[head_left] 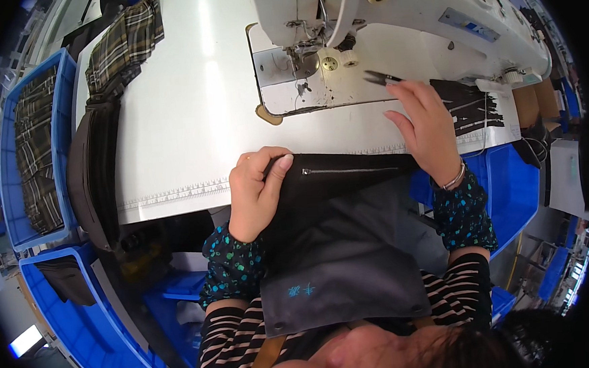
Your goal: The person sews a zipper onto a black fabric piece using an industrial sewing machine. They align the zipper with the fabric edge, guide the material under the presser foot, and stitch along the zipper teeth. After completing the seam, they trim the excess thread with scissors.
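My left hand (261, 186) pinches the upper left corner of a piece of black fabric (354, 159) between thumb and fingers. A metal zipper (347, 170) runs across this fabric, its slider near the left end. The fabric hangs over the table's front edge, above my dark apron (340, 275). My right hand (425, 122) is open over the table, thumb and fingers apart. Its fingertips are at the end of small dark thread snips (382, 77) lying by the sewing machine (305, 21); whether they touch is unclear.
Black fabric strips (468, 102) lie on the table's right. At the left are plaid fabric pieces (124, 46), a stack of dark pieces (98, 169) and a blue crate (66, 83) of plaid pieces. Other blue bins (510, 184) stand below. A ruler strip (173, 193) follows the table edge.
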`<state>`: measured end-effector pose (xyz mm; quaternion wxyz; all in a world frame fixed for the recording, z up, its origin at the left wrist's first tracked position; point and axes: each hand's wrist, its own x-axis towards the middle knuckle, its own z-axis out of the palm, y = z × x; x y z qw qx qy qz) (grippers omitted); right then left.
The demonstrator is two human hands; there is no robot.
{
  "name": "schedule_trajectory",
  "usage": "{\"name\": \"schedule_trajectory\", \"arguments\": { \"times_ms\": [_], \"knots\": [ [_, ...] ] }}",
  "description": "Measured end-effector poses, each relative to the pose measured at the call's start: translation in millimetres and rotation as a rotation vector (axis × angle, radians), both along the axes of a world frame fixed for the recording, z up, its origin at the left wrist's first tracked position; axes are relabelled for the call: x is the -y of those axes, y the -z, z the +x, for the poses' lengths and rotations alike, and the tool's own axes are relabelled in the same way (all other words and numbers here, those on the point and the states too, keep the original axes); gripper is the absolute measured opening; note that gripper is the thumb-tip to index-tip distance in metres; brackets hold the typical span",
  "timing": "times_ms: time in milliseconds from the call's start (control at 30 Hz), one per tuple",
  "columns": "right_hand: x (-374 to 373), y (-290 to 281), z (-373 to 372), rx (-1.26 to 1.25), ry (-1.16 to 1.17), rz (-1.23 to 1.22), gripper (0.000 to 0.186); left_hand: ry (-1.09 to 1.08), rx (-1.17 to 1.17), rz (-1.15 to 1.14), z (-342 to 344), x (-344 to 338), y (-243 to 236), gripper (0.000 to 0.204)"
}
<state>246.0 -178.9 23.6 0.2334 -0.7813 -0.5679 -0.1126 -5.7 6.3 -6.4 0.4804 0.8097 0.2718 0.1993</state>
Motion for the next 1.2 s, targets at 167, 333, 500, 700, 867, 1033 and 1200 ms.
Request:
{"name": "schedule_trajectory", "arguments": {
  "times_ms": [167, 333, 500, 700, 867, 1033, 1200],
  "knots": [
    [7, 0, -34, -0.637, -0.124, -0.128, 0.027, -0.016, 0.022, -0.083, 1, -4, 1, 0.018],
    [-1, 3, -35, -0.772, -0.157, -0.247, 0.03, -0.011, 0.072, -0.152, 1, -6, 2, 0.021],
    [2, 4, -32, -0.756, -0.189, -0.272, 0.032, -0.014, 0.064, -0.158, 1, -5, 0, 0.021],
    [29, -8, -29, -0.746, -0.216, -0.335, 0.033, 0.06, 0.041, -0.195, -1, -7, 2, 0.018],
    [168, -83, -23, -0.294, 0.31, -0.156, 0.017, 0.136, 0.11, -0.317, -16, -10, -7, 0.022],
    [320, -120, -47, 0.39, 1.137, -0.111, 0.017, 0.142, 0.113, -0.295, -26, -2, -6, 0.024],
    [431, -52, -15, 0.328, 1.475, -0.386, 0.022, 0.135, 0.106, -0.246, -32, -8, 5, 0.023]
  ]
}}
